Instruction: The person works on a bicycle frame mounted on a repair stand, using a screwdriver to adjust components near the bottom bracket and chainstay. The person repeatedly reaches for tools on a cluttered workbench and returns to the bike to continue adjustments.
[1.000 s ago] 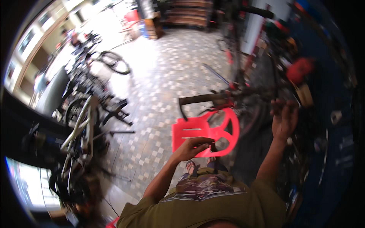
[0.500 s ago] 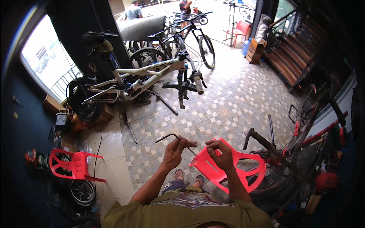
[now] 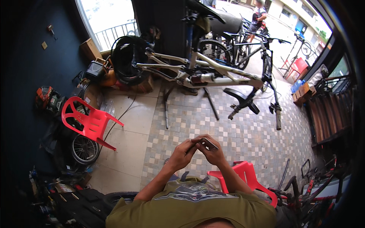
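My left hand [image 3: 183,154] and my right hand [image 3: 213,152] meet in front of my chest, fingers closed together on a thin bent metal tool [image 3: 208,143], shaped like an L-key. One short end of the tool sticks out past my right fingers. A white-framed bicycle [image 3: 197,72] on a work stand is straight ahead, beyond my hands. A red plastic chair [image 3: 247,176] sits just below and to the right of my right forearm.
A second red plastic chair [image 3: 89,119] lies tipped at the left beside a loose wheel [image 3: 83,149] and boxes. A dark pillar [image 3: 163,22] stands behind the bicycle. More bicycles [image 3: 258,45] and a person [image 3: 259,11] are at the far right. Bike parts [image 3: 304,186] crowd the lower right.
My view has swung further left, so the white bicycle is now straight ahead. My hands have come together on the metal tool, away from the red chair.
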`<state>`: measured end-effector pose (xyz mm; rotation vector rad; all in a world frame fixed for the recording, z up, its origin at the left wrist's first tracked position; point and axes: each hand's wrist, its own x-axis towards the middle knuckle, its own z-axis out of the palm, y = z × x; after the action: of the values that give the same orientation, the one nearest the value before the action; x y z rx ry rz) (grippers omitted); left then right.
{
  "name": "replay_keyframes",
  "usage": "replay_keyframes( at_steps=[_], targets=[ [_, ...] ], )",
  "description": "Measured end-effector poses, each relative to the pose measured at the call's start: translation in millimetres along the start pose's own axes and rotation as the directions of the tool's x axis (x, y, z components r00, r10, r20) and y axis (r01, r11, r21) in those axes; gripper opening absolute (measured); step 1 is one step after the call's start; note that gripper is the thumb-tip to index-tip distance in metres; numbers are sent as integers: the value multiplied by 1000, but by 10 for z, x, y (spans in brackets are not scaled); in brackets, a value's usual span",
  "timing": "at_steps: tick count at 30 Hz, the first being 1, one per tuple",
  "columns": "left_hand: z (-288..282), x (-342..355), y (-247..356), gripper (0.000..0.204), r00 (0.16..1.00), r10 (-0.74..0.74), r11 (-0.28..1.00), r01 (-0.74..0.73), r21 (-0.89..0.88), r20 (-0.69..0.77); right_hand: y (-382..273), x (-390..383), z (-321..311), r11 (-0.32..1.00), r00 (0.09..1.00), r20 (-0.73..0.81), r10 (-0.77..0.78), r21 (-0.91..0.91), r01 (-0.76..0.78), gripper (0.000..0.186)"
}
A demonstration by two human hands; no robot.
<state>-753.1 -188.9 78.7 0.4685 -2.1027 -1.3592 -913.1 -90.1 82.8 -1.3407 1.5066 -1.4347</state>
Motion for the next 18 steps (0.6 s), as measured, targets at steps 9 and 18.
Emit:
replay_keyframes(
  at_steps=[9,18],
  targets=[
    [-2258,207,-705,26,960,-164,986,149,-80,-228,-116,2129,1494,967,989,131,-71,254,36,19],
    [-3102,1098,-1921,22,918,-265,936,172,-308,-294,322,3820,1982,931,978,199,-55,365,-22,25]
  ],
)
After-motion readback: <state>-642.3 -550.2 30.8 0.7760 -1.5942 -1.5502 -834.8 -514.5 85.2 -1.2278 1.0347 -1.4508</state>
